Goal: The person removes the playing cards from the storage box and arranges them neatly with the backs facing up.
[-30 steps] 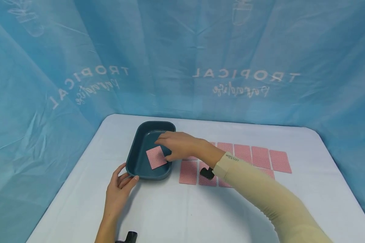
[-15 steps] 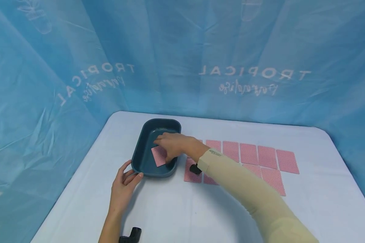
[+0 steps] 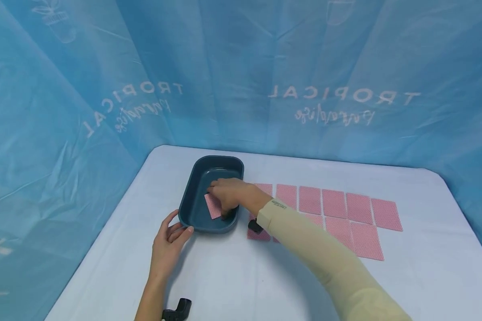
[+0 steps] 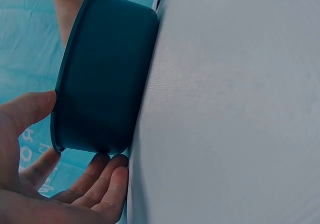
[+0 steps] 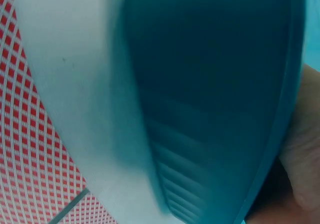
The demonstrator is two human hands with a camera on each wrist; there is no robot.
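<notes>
My left hand holds the near left corner of a dark teal tray, which stands on the white table. In the left wrist view, its thumb lies on the tray's rim, and the other fingers touch the tray's outer wall. My right hand reaches over the tray's right rim and grips the right side of a red-and-white patterned playing card inside the tray. Its fingertips are partly hidden there. Whether it is one card or a small stack, I cannot tell. In the right wrist view, the tray wall hides most of this hand.
Right of the tray, several face-down cards with the same pattern lie in two rows, partly covered by the right forearm. A blue curtain hangs behind and beside the white table.
My right hand has closed in on the card in the tray, and less of the card shows. The left hand stays at the tray's corner. The whole view has shifted slightly.
</notes>
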